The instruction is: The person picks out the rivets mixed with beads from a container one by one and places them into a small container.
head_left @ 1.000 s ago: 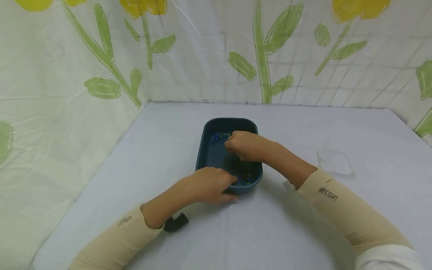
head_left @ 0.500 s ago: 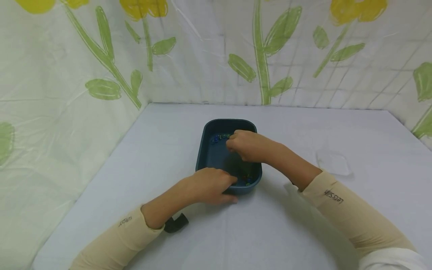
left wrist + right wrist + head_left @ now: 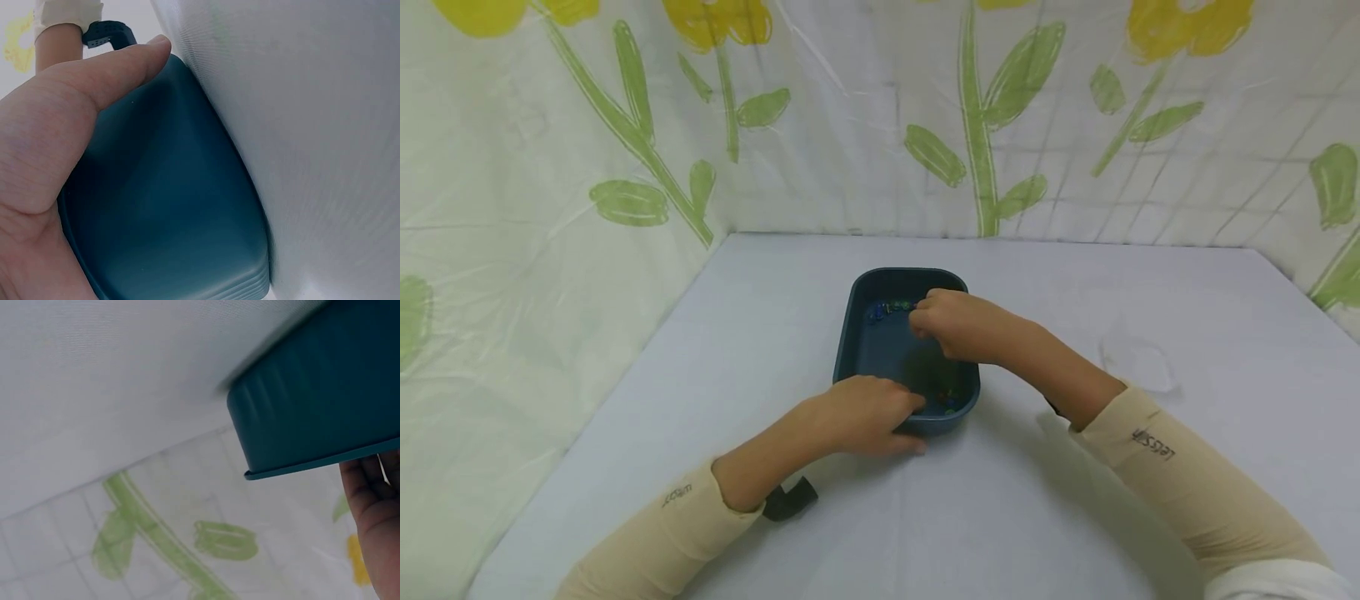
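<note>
The right hand [image 3: 958,327] has shifted slightly rightward over the blue tray [image 3: 883,354].

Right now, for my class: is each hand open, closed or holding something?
Left hand: holding the blue bin by its near edge.
Right hand: inside the bin; whether it holds anything cannot be told.

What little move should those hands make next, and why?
Perhaps the right hand should reach down to the small beads at the far end of the blue bin: in the head view it appears close beside them, while the left hand grips the bin's near end.
</note>
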Demonstrator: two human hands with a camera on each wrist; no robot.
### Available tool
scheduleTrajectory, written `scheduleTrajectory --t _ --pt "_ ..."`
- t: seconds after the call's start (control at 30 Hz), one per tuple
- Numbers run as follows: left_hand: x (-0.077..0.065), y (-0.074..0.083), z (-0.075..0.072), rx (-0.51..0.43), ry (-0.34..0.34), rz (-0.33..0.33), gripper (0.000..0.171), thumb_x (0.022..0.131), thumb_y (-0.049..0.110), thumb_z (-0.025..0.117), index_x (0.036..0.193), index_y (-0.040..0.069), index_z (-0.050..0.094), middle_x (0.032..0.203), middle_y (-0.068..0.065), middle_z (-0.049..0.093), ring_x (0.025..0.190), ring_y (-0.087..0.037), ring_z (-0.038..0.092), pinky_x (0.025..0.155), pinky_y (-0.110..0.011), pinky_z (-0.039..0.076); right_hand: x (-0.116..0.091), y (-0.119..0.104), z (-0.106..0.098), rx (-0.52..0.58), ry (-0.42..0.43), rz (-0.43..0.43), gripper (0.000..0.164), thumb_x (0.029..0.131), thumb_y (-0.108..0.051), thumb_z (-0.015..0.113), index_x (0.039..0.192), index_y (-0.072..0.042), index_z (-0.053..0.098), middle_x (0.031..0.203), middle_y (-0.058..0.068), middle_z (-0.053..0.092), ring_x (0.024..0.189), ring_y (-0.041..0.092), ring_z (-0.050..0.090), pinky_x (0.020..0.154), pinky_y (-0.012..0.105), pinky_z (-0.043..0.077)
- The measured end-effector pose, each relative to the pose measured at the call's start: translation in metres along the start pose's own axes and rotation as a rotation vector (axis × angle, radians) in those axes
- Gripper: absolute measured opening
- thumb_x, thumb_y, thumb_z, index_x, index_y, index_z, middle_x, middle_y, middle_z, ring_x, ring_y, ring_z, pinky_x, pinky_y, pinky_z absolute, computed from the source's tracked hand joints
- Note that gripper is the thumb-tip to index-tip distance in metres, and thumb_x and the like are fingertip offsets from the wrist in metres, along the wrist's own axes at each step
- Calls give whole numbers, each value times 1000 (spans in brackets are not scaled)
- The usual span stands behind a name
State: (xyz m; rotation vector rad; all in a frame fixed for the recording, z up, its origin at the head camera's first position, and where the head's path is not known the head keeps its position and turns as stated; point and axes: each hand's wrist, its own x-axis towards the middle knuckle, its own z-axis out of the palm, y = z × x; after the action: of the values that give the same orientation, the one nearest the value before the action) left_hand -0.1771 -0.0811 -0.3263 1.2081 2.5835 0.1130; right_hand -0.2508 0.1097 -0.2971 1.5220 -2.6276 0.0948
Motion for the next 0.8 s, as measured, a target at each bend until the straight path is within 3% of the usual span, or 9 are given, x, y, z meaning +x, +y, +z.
scheduleTrajectory --t 0.4,0.8 --pt "0 0 0 3 9 8 39 93 42 72 111 8 69 70 8 52 62 -10 45 57 -25 38 -11 6 -5 -9 63 -13 31 78 24 66 91 -4 69 88 6 68 84 25 59 77 35 51" --pt "-1 0 0 12 23 8 33 93 42 72 102 11 68 69 10 51 64 -10 45 59 -26 39 -26 11 -16 17 97 62 33 77 25 65 92 -5 69 92 5 67 91 25 61 81 35 51"
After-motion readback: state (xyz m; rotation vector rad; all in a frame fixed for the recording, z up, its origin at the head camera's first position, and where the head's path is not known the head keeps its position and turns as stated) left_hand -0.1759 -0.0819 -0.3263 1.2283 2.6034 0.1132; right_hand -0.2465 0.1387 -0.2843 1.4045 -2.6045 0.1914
